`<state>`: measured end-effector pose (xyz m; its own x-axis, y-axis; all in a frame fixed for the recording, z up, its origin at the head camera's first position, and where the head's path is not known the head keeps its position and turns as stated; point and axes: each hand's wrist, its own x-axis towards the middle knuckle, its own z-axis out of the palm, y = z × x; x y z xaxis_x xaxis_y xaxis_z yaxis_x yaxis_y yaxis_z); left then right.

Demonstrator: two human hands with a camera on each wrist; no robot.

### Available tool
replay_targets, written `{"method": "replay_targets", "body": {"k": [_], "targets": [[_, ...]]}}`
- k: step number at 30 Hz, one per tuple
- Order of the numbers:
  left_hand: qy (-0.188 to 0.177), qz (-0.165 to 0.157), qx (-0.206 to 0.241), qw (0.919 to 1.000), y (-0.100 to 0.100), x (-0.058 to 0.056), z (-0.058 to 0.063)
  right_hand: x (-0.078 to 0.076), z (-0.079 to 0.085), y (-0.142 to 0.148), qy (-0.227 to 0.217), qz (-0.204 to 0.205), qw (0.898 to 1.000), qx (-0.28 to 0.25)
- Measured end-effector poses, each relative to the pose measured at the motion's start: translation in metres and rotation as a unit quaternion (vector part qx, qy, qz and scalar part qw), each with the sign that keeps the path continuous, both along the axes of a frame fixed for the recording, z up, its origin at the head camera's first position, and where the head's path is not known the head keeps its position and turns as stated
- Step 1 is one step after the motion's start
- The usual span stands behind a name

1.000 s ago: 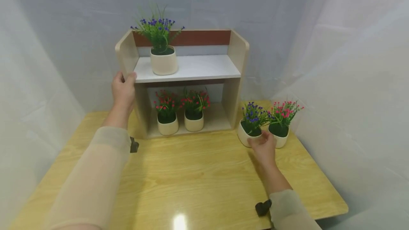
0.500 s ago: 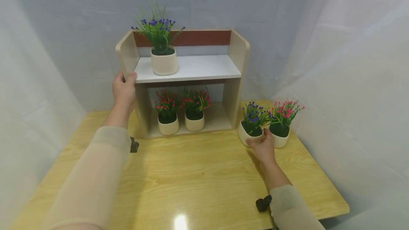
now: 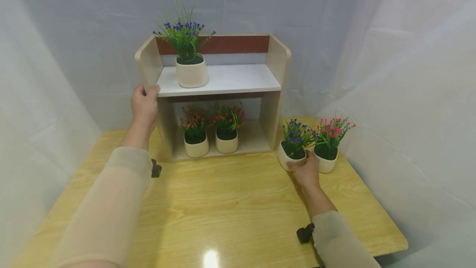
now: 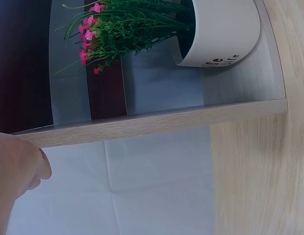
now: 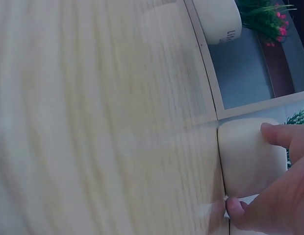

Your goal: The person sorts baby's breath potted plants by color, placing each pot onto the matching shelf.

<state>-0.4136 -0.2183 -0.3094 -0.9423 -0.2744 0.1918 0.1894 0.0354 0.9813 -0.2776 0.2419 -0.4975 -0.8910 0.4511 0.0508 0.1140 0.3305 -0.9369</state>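
Observation:
My left hand [image 3: 144, 104] grips the left side panel of a small two-tier wooden shelf [image 3: 245, 80], near its upper board; in the left wrist view that hand [image 4: 17, 164] shows at the panel's edge. To the right of the shelf, my right hand [image 3: 305, 171] holds a cream pot with purple flowers [image 3: 287, 161] at its front and right side. The right wrist view shows this pot [image 5: 250, 156] between the thumb and fingers of the right hand [image 5: 284, 196], standing on the table. Right beside it is a cream pot with pink flowers [image 3: 326, 163].
On the upper board stands another purple-flowered pot [image 3: 191, 73], toward the left. Two pots with red-pink flowers, a left one [image 3: 196, 148] and a right one [image 3: 227, 143], sit on the lower level. The wooden table [image 3: 223, 202] ends at white sheeting [image 3: 416, 144].
Between one second and half a second ago, my right hand's fingers shifted slightly on the purple-flowered pot. The left hand keeps its hold on the shelf, and the pots stay in place.

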Motion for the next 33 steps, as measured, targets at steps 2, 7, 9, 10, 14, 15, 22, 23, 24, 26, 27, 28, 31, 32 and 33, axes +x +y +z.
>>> {"method": "replay_targets", "body": {"k": [2, 7, 9, 10, 14, 15, 22, 23, 24, 26, 27, 28, 31, 32, 33], "targets": [[0.002, 0.002, 0.002, 1.0000, 0.000, -0.001, 0.000, -0.001, 0.000, 0.000, 0.003, 0.001, 1.000, -0.013], [0.006, 0.005, 0.003, 1.0000, -0.001, -0.003, -0.001, 0.000, 0.001, -0.003, 0.005, 0.007, 0.999, -0.044], [0.005, 0.004, 0.001, 1.0000, -0.001, -0.003, -0.001, 0.000, 0.002, -0.004, 0.005, 0.005, 0.999, -0.050], [0.003, 0.002, 0.002, 1.0000, -0.002, -0.002, -0.001, 0.000, 0.002, -0.005, 0.006, 0.005, 0.999, -0.053], [0.001, -0.001, 0.001, 1.0000, -0.002, -0.002, -0.002, -0.001, 0.000, -0.005, 0.014, 0.001, 0.998, -0.064], [0.002, -0.001, 0.002, 1.0000, -0.002, -0.001, -0.002, -0.001, 0.000, -0.005, 0.016, 0.000, 0.998, -0.065], [0.002, 0.004, -0.001, 1.0000, -0.002, -0.002, -0.002, -0.001, -0.002, -0.004, 0.014, -0.007, 0.998, -0.062], [0.002, 0.002, 0.002, 1.0000, -0.003, -0.002, -0.001, 0.000, -0.001, -0.004, 0.013, -0.007, 0.998, -0.064], [0.000, 0.001, 0.002, 1.0000, -0.003, -0.002, -0.001, 0.000, 0.000, -0.004, 0.013, -0.007, 0.998, -0.065], [-0.001, 0.000, 0.000, 1.0000, -0.003, -0.001, -0.001, 0.001, 0.003, -0.005, 0.012, -0.006, 0.998, -0.069], [-0.001, -0.002, 0.003, 1.0000, -0.003, -0.001, -0.001, 0.002, 0.004, -0.005, 0.013, -0.005, 0.997, -0.069], [-0.002, -0.004, 0.005, 1.0000, -0.003, -0.001, -0.001, 0.003, 0.006, -0.006, 0.015, -0.005, 0.998, -0.068], [-0.002, -0.004, 0.008, 1.0000, -0.004, -0.001, -0.001, 0.005, 0.012, -0.006, 0.022, -0.004, 0.998, -0.060], [-0.002, -0.004, 0.011, 0.9999, -0.004, -0.001, 0.000, 0.006, 0.014, -0.007, 0.026, -0.004, 0.998, -0.057], [-0.003, -0.004, 0.011, 0.9999, -0.004, -0.001, 0.000, 0.006, 0.017, -0.007, 0.030, -0.005, 0.998, -0.052]]}}
